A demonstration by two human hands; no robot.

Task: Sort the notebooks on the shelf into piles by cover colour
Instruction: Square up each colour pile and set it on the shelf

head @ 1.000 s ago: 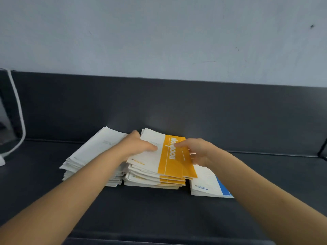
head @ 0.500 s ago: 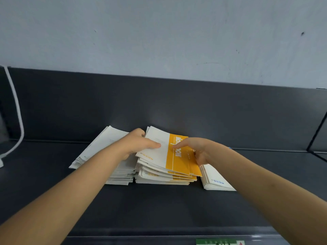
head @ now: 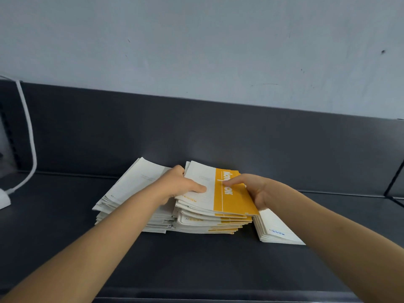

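Observation:
Three piles of notebooks lie side by side on the dark shelf [head: 196,263]. The middle pile is of yellow-and-white notebooks [head: 218,223]. Its top yellow notebook [head: 227,197] is held at both ends: my left hand [head: 181,186] grips its white left edge with the thumb on the cover, and my right hand [head: 255,191] holds its yellow right edge, index finger on the cover. At the left sits a white-cover pile [head: 133,193], partly hidden by my left forearm. A pile with blue print [head: 275,230] lies at the right, mostly under my right arm.
A dark back panel [head: 218,132] rises behind the piles, with a pale wall above. A white cable [head: 28,127] hangs at the far left down to a white block [head: 4,199]. A black frame bar [head: 395,178] stands at the far right.
Both hands stay on the top yellow notebook; the right hand has slid a little toward its right edge. The view has shifted slightly, and the piles have not moved.

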